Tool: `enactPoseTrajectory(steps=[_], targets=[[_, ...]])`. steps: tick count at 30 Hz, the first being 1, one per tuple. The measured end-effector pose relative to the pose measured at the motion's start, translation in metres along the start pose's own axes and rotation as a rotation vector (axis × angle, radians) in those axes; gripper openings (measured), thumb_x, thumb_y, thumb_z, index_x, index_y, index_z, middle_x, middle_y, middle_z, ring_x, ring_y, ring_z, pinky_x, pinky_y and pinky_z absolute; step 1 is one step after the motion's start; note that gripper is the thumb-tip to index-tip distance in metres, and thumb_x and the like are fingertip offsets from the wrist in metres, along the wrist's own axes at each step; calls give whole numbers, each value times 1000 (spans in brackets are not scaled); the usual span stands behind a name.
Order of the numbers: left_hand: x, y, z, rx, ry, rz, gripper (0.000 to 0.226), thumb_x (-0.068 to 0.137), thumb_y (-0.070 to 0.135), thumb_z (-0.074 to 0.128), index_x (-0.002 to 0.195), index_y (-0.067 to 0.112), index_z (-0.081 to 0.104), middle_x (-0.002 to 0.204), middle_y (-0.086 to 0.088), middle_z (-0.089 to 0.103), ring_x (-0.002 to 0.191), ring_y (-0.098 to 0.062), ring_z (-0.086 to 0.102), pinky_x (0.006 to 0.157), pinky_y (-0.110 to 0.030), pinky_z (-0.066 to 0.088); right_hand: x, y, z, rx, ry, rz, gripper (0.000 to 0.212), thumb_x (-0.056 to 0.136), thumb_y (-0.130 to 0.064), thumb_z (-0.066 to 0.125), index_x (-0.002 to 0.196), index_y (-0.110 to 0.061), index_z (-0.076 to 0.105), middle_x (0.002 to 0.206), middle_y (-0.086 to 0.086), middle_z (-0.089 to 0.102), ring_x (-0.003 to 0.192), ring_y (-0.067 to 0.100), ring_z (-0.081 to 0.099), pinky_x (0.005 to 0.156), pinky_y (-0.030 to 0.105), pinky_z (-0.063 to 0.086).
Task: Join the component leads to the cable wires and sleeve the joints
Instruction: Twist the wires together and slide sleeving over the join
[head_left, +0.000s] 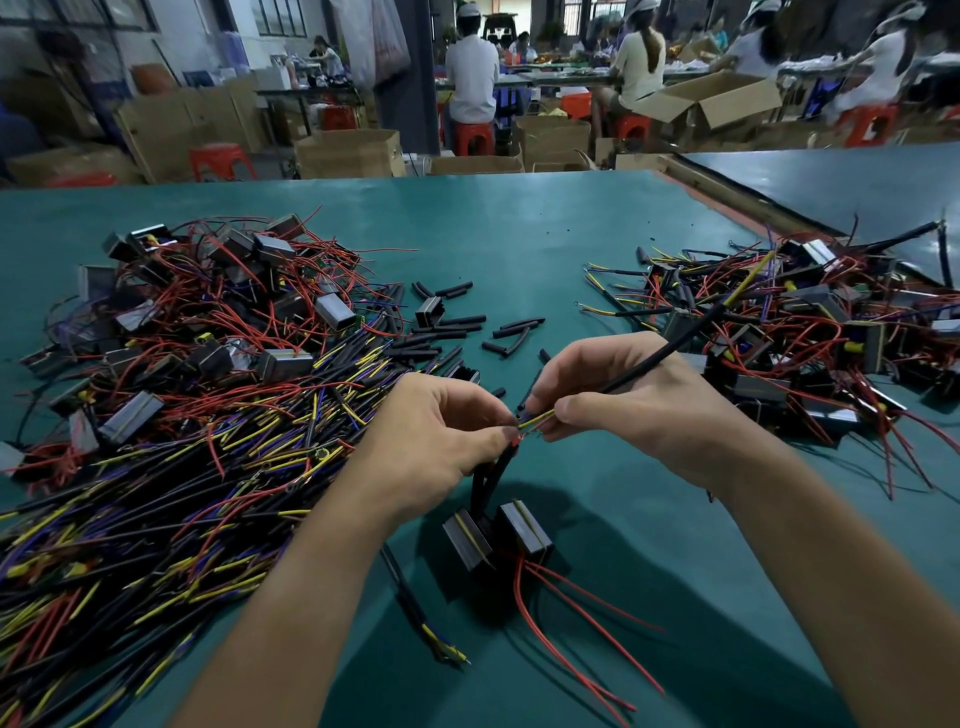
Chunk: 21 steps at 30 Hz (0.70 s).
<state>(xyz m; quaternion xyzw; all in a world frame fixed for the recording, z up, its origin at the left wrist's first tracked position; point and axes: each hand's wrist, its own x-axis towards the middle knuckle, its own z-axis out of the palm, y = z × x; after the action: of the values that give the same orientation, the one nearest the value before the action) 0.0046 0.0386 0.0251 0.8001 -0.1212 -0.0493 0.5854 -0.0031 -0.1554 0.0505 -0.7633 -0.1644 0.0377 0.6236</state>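
Notably, above the transformer (497, 535), left hand (441, 436) pinched its red lead (514, 441), right hand (623, 400) the cable's (675, 344) yellow wire (537, 417); a slack grip risked a loose joint.

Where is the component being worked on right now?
Head view, lower centre: the component is just below the left hand and right hand, over the green table, its red leads trailing toward the camera.

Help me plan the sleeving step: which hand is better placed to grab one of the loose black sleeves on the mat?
Probably right. The right hand pinches the cable wire, and the loose sleeves lie just beyond its fingers. The left hand holds the component by its leads.
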Motion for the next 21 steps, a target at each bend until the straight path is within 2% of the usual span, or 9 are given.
enactPoseTrajectory(steps=[3, 8, 10, 13, 15, 17, 19, 21], targets=[[0, -1, -1, 18, -3, 10, 20, 81, 1, 73, 68, 16, 72, 68, -6, 73, 58, -11, 61, 57, -24, 48, 0, 0, -1, -70, 14, 3, 16, 80, 18, 61, 82, 4, 69, 81, 18, 74, 71, 24, 69, 79, 40, 59], [0, -2, 2, 27, 37, 31, 18, 81, 2, 73, 69, 15, 71, 65, -4, 72, 57, -11, 61, 56, -22, 49, 1, 1, -1, -84, 15, 15, 18, 78, 21, 63, 80, 4, 67, 72, 13, 73, 64, 19, 69, 70, 28, 59], [0, -2, 5, 19, 84, 19, 16, 81, 3, 74, 71, 14, 67, 68, -7, 73, 60, -16, 65, 60, -29, 52, 1, 1, 1, -36, 32, 32, 18, 79, 21, 63, 80, 3, 66, 68, 10, 72, 63, 19, 70, 68, 27, 60], [0, -2, 8, 15, 134, -12, 17, 82, 5, 74, 75, 10, 58, 68, -8, 74, 63, -29, 71, 65, -47, 57, 1, 0, 1, -5, 51, 40, 17, 83, 17, 61, 82, 2, 69, 69, 10, 73, 63, 19, 69, 67, 28, 61], [-2, 0, 9, 19, 145, -19, 17, 83, 7, 73, 73, 8, 59, 67, -9, 74, 62, -34, 71, 64, -56, 58, 1, -1, 1, -7, 56, 37, 16, 84, 14, 63, 84, 1, 73, 71, 12, 74, 64, 18, 70, 68, 29, 61], [-4, 2, 9, 24, 147, -27, 19, 82, 10, 74, 69, 6, 63, 67, -15, 72, 66, -47, 67, 63, -63, 55, 1, -1, 2, -9, 65, 27, 15, 82, 12, 67, 84, -1, 75, 75, 18, 74, 65, 20, 69, 71, 32, 61], [-4, 3, 9, 26, 152, -39, 21, 80, 15, 77, 67, 4, 66, 71, -22, 71, 71, -55, 63, 64, -66, 52, 0, -2, 3, -19, 74, 11, 16, 81, 9, 70, 84, -5, 77, 78, 25, 72, 67, 21, 67, 73, 33, 60], [-3, 5, 8, 43, 145, -33, 19, 79, 15, 78, 65, 5, 69, 71, -21, 71, 68, -51, 65, 65, -62, 55, 0, -2, 3, -36, 74, 6, 17, 81, 9, 71, 82, -7, 77, 77, 25, 71, 64, 18, 66, 69, 29, 61]])
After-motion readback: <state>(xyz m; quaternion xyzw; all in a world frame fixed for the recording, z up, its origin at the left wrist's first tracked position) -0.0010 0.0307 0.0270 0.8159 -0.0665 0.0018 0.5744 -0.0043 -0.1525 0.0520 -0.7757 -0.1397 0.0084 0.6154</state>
